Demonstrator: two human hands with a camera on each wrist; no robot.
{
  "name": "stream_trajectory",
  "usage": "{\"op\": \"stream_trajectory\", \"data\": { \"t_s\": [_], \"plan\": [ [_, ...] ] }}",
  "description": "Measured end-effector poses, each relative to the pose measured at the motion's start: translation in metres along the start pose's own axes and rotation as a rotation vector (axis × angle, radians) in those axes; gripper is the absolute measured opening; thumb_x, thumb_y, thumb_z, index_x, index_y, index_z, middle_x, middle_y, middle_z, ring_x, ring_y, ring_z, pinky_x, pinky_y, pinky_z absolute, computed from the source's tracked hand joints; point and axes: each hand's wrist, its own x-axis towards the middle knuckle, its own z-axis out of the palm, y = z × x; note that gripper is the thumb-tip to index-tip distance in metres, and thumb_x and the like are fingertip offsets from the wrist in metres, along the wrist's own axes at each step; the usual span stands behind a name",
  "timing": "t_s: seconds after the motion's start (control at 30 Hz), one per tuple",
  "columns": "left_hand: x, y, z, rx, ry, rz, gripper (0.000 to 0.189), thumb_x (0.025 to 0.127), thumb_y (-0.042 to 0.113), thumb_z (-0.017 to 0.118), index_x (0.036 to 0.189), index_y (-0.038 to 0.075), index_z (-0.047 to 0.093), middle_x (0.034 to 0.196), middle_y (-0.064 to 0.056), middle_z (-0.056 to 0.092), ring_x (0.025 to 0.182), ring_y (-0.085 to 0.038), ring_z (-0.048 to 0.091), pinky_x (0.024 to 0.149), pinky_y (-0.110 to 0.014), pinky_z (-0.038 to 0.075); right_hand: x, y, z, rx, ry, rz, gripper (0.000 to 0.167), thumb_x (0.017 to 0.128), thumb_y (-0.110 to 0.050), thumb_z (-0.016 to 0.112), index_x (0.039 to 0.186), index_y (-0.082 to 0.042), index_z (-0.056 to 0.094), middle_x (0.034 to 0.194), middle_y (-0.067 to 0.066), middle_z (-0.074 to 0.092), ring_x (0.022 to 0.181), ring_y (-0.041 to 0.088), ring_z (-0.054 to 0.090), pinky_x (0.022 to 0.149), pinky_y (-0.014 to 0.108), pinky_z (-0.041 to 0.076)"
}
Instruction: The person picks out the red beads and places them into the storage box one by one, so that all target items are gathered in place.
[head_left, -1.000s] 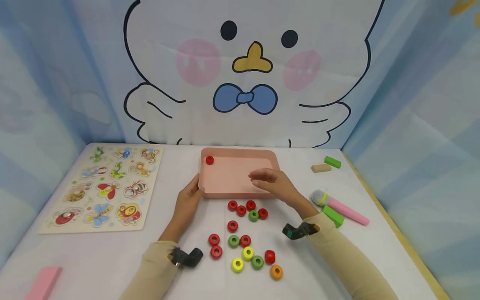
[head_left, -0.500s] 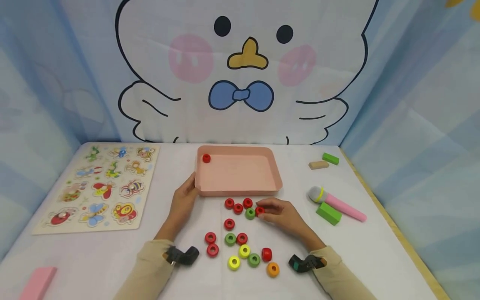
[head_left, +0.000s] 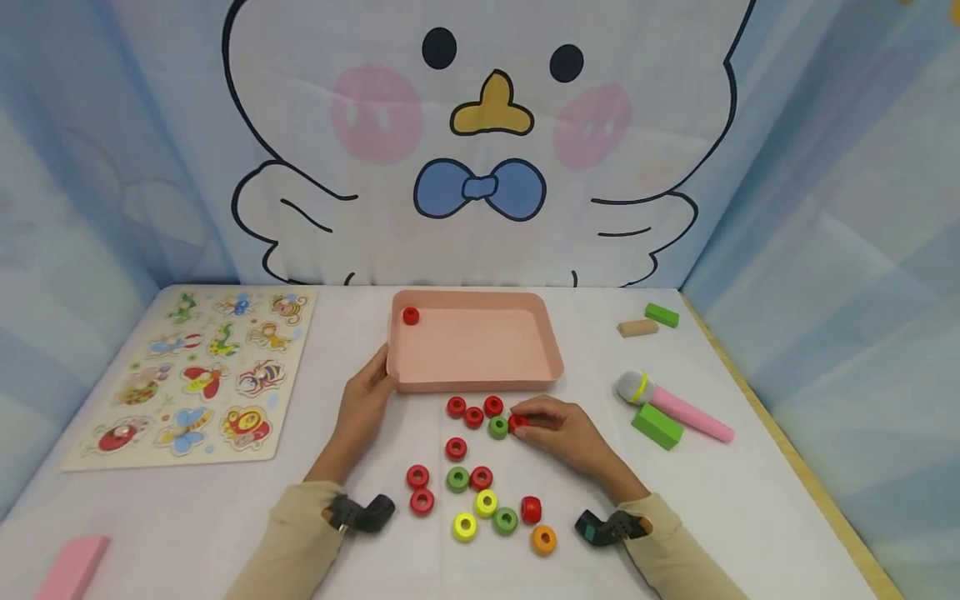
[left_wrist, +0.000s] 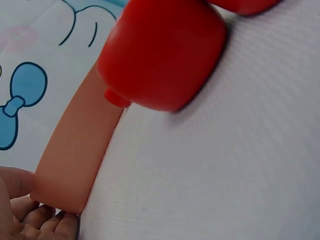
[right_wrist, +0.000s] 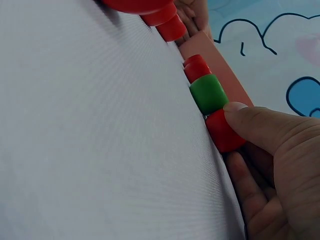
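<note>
In the head view my left hand holds the near left corner of a shallow pink tray. The left wrist view shows the thumb against the tray wall and curled fingers at its end. A red bead lies in the tray's far left corner. My right hand pinches another red bead between thumb and fingers, beside a green bead. Several red beads lie loose between the hands, along with green beads, yellow beads and an orange bead.
An insect puzzle board lies at left, with a pink block nearer. On the right are a pink toy microphone, a large green block, a wooden block and a small green block. A cartoon-printed curtain stands behind.
My right hand came down from over the tray to the red bead beside the green one and now pinches it. The left hand stays at the tray corner. The head view shifts slightly.
</note>
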Motion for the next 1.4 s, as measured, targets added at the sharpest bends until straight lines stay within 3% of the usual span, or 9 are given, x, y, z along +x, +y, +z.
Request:
{"op": "stream_trajectory", "data": {
  "t_s": [0.27, 0.53, 0.7, 0.87, 1.07, 1.27, 1.4],
  "plan": [
    [0.0, 0.001, 0.001, 0.002, 0.008, 0.01, 0.057, 0.102, 0.011, 0.05, 0.154, 0.005, 0.028, 0.157, -0.006, 0.029, 0.142, -0.016, 0.03, 0.113, -0.027, 0.03, -0.002, -0.001, 0.001, -0.045, 0.03, -0.026, 0.03, 0.088, -0.014, 0.075, 0.118, -0.012, 0.072, 0.115, 0.002, 0.066, 0.106, 0.018, 0.064, 0.092, 0.027, 0.053],
    [-0.001, -0.001, 0.001, -0.021, 0.021, -0.003, 0.058, 0.101, 0.012, 0.052, 0.154, 0.007, 0.029, 0.157, -0.006, 0.031, 0.142, -0.015, 0.031, 0.112, -0.026, 0.031, 0.0, -0.005, -0.001, -0.066, 0.045, 0.028, 0.032, 0.088, -0.018, 0.075, 0.119, -0.014, 0.072, 0.118, -0.001, 0.067, 0.112, 0.017, 0.06, 0.096, 0.028, 0.05],
    [-0.002, -0.002, 0.002, -0.049, 0.019, 0.029, 0.057, 0.101, 0.008, 0.051, 0.153, 0.003, 0.029, 0.156, -0.01, 0.031, 0.142, -0.02, 0.032, 0.113, -0.029, 0.031, 0.013, -0.02, -0.011, -0.065, 0.022, -0.005, 0.032, 0.089, -0.018, 0.074, 0.121, -0.014, 0.072, 0.122, 0.001, 0.066, 0.113, 0.019, 0.06, 0.092, 0.026, 0.052],
    [-0.002, -0.001, 0.002, -0.078, 0.02, 0.058, 0.056, 0.1, 0.005, 0.051, 0.152, 0.0, 0.03, 0.156, -0.013, 0.031, 0.142, -0.023, 0.032, 0.113, -0.029, 0.031, 0.055, -0.049, -0.023, -0.103, 0.006, -0.083, 0.032, 0.091, -0.016, 0.072, 0.122, -0.013, 0.071, 0.121, 0.004, 0.066, 0.108, 0.021, 0.062, 0.089, 0.028, 0.055],
    [0.001, -0.001, 0.002, -0.088, 0.034, 0.071, 0.055, 0.099, 0.003, 0.052, 0.151, -0.001, 0.032, 0.154, -0.015, 0.033, 0.141, -0.025, 0.033, 0.112, -0.032, 0.032, 0.128, -0.077, -0.024, -0.142, -0.024, -0.006, 0.036, 0.09, -0.025, 0.074, 0.124, -0.013, 0.07, 0.116, 0.003, 0.068, 0.103, 0.022, 0.065, 0.089, 0.036, 0.056],
    [0.0, -0.002, 0.003, -0.076, 0.037, 0.07, 0.055, 0.099, 0.005, 0.053, 0.15, 0.0, 0.034, 0.153, -0.015, 0.034, 0.14, -0.025, 0.034, 0.111, -0.033, 0.034, 0.178, -0.072, -0.011, -0.222, -0.078, 0.096, 0.035, 0.09, -0.034, 0.073, 0.122, -0.022, 0.072, 0.118, -0.004, 0.066, 0.111, 0.019, 0.057, 0.096, 0.039, 0.052],
    [-0.002, -0.005, 0.002, -0.051, 0.053, 0.055, 0.054, 0.1, 0.008, 0.054, 0.15, 0.001, 0.036, 0.153, -0.013, 0.036, 0.139, -0.024, 0.035, 0.111, -0.034, 0.034, 0.199, -0.059, 0.001, -0.17, -0.098, 0.088, 0.033, 0.091, -0.029, 0.072, 0.122, -0.018, 0.072, 0.12, 0.0, 0.064, 0.112, 0.022, 0.054, 0.096, 0.037, 0.051]
  ]
}}
